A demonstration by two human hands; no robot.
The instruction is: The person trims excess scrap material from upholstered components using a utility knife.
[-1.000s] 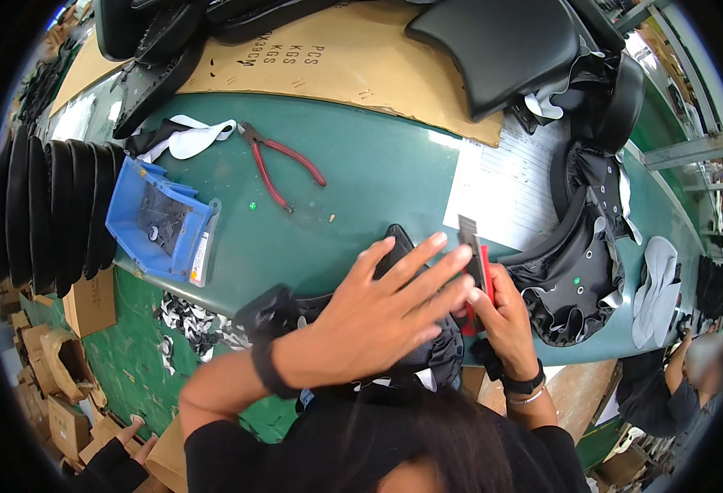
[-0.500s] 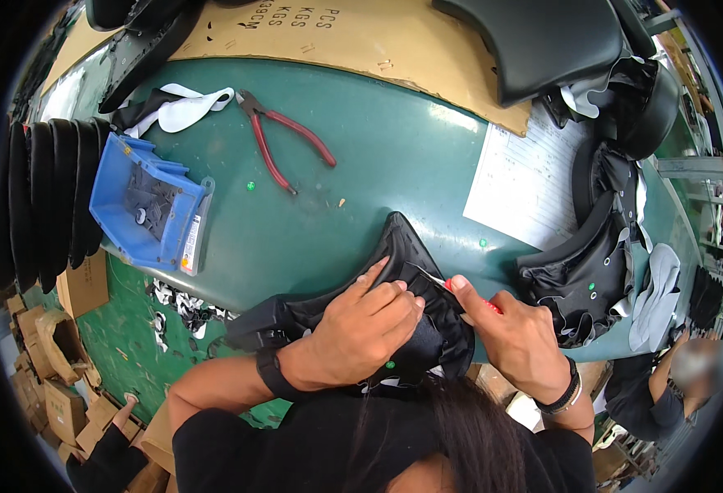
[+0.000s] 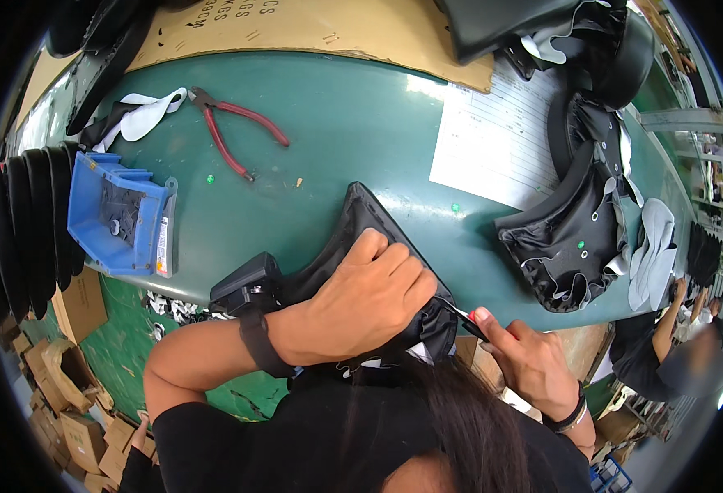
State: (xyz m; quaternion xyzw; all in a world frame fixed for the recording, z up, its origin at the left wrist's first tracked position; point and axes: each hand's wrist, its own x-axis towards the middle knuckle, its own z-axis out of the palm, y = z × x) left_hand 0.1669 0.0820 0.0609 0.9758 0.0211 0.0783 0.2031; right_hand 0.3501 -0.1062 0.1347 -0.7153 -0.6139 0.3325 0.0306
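Note:
My left hand is closed in a fist over a black padded cover piece, gripping its material near the middle. The piece stands at the near table edge, its pointed corner upward and its lower part over my lap. My right hand is closed round a slim tool with a red-and-black handle and a thin metal blade. That blade points left, at the piece's right edge just beside my left hand. Its very tip is hidden among the folds. A black box-like part lies beside my left wrist.
Red-handled cutting pliers lie open on the green table. On the left stand a blue bin of small dark parts and stacked black pads. A lined sheet and more black covers lie right. Another person is beyond.
The view has shifted, so the table things appear further left and up. My left fingers have curled into a fist, further right on the piece. My right hand has drawn the tool toward me and right.

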